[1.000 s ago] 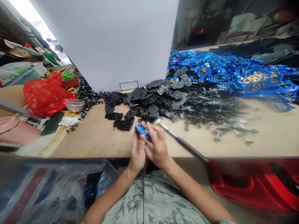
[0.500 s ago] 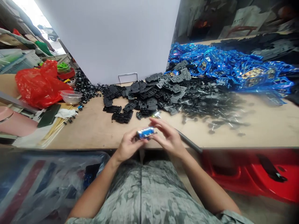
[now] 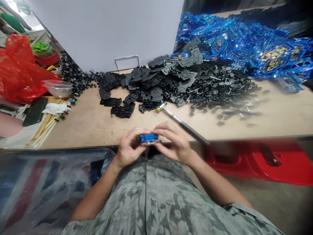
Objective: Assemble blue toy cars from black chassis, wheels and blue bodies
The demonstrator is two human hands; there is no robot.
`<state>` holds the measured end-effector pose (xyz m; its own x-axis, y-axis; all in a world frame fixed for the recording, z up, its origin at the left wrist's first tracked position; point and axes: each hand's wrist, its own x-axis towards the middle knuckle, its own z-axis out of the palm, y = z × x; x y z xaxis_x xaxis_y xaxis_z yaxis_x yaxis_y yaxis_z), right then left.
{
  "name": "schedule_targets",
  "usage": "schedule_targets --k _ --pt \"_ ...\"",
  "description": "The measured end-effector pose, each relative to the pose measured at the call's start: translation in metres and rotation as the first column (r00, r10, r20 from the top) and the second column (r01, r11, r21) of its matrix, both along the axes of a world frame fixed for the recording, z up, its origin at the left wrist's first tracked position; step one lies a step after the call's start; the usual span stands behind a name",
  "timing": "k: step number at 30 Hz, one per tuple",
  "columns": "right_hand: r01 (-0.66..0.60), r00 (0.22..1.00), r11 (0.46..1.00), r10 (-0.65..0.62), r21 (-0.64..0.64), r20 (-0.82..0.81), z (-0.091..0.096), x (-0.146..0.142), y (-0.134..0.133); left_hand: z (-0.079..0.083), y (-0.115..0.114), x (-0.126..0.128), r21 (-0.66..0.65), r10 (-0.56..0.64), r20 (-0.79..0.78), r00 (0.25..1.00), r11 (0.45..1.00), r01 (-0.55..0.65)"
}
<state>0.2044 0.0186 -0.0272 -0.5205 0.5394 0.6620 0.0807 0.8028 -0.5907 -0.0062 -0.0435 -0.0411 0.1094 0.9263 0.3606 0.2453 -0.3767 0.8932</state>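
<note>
A small shiny blue toy car (image 3: 149,137) is held between both hands just over the table's front edge. My left hand (image 3: 129,147) grips its left end, thumb below and fingers above. My right hand (image 3: 173,142) pinches its right end in the same way. The fingers hide both ends of the car. Beyond the hands lies a hammer (image 3: 181,123) with a yellowish tip and a dark handle. Behind it is a heap of black toy car bases (image 3: 155,93).
Wheel-and-axle sets (image 3: 217,88) are piled right of centre, below a heap of blue car shells (image 3: 220,42). At left are a red plastic bag (image 3: 19,71), a clear bowl (image 3: 58,88) and loose black wheels (image 3: 70,70). A red stool (image 3: 290,163) stands below the table.
My right fingers, raised off the car's right end before, have closed onto it. The car has turned in my hands. The view has tipped downward, so the hammer shows fully.
</note>
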Motion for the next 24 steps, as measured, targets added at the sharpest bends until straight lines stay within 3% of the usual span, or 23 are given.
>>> schedule_targets --k 5,8,10,13,15,18,20,21,24 --pt "0.111 0.993 0.989 -0.106 0.101 -0.056 -0.009 -0.007 0.001 -0.005 0.002 0.005 -0.055 0.054 0.080 0.995 0.997 -0.050" --pt "0.292 0.952 0.933 -0.263 0.211 -0.155 -0.019 -0.020 0.001 -0.016 -0.001 0.022 -0.135 0.149 0.246 0.958 0.984 -0.118" --pt "0.366 0.928 0.895 -0.332 0.255 -0.168 -0.024 -0.031 0.000 -0.023 -0.003 0.033 -0.210 0.145 0.361 0.921 0.975 -0.071" --pt "0.250 0.968 0.938 -0.245 0.241 -0.051 -0.026 -0.041 -0.003 -0.028 -0.001 0.040 -0.330 0.226 0.489 0.843 0.942 -0.061" --pt "0.155 0.988 0.973 -0.153 0.169 -0.028 -0.024 -0.038 -0.001 -0.024 0.003 0.035 -0.391 0.341 0.552 0.761 0.912 -0.125" --pt "0.273 0.958 0.962 -0.270 0.019 -0.100 -0.020 -0.023 0.006 -0.009 0.010 0.019 -0.434 0.416 0.648 0.638 0.890 -0.139" --pt "0.270 0.953 0.945 -0.289 -0.183 -0.086 -0.020 -0.014 0.010 0.001 0.012 0.013 -0.436 0.415 0.692 0.590 0.892 -0.116" --pt "0.196 0.970 0.927 -0.232 -0.319 -0.077 -0.020 -0.011 0.011 0.005 0.012 0.012 -0.433 0.408 0.703 0.583 0.895 -0.105" --pt "-0.038 0.986 0.779 -0.073 -0.626 -0.150 -0.020 -0.009 0.008 0.008 0.006 0.011 -0.420 0.375 0.701 0.606 0.904 -0.074"
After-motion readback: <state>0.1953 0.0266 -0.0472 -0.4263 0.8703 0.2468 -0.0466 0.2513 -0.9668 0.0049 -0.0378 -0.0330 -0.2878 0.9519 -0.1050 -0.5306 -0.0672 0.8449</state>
